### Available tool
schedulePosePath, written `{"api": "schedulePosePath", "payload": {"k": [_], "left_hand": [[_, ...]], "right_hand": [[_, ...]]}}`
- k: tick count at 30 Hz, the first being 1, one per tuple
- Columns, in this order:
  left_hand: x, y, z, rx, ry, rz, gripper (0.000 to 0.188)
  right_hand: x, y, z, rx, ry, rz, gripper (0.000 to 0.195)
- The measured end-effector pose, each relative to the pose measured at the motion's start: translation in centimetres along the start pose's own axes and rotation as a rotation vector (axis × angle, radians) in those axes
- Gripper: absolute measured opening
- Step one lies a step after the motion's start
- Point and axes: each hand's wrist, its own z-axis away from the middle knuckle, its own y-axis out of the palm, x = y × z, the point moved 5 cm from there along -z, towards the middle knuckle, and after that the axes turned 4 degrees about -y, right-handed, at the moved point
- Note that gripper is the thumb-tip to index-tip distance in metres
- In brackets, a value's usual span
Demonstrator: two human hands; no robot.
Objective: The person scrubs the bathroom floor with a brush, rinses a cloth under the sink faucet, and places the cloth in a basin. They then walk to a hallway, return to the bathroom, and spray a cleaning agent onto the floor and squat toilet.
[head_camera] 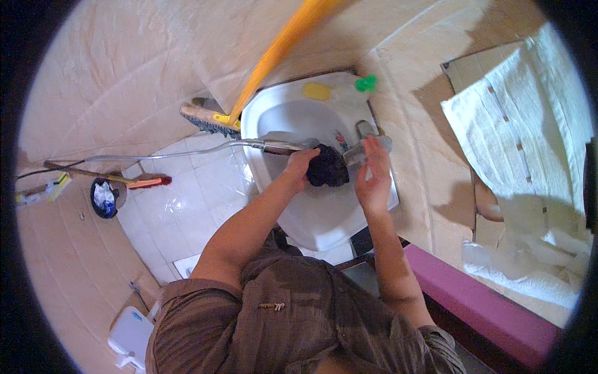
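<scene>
My left hand (pixel 299 169) grips a bunched black cloth (pixel 328 167) over the white washbasin (pixel 317 233). Fingers extended, my right hand (pixel 375 180) is beside the chrome faucet (pixel 357 153); whether the fingertips touch it I cannot tell. A metal handle (pixel 280 147) on a flexible hose (pixel 201 150) reaches over the basin's left rim and ends just above my left hand. Contact between that handle and my fingers is unclear. On the basin's back ledge lies a flat yellow piece (pixel 316 91), perhaps soap or a sponge. A small green plastic object (pixel 366 83) sits at the back corner.
A broom (pixel 210 119) with a yellow handle (pixel 271 56) leans left of the basin. Farther left are an orange brush (pixel 148 182) and a dark bin (pixel 103 198). Light towels (pixel 509 126) hang at right, above a pink panel (pixel 481 304).
</scene>
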Motion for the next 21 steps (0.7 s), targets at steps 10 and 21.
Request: {"api": "schedulePosePath", "payload": {"k": [10,21], "left_hand": [[-4.1,3.2,7.9,0.024,0.196,-0.416,0.021],[1.7,11.3,16.7,-0.044,1.015,-1.57,0.045]], "right_hand": [[-4.1,0.8,6.9,0.024,0.858,-1.045,0.033],[3.3,2.2,10.4,0.345,1.208,-2.233,0.074]]}}
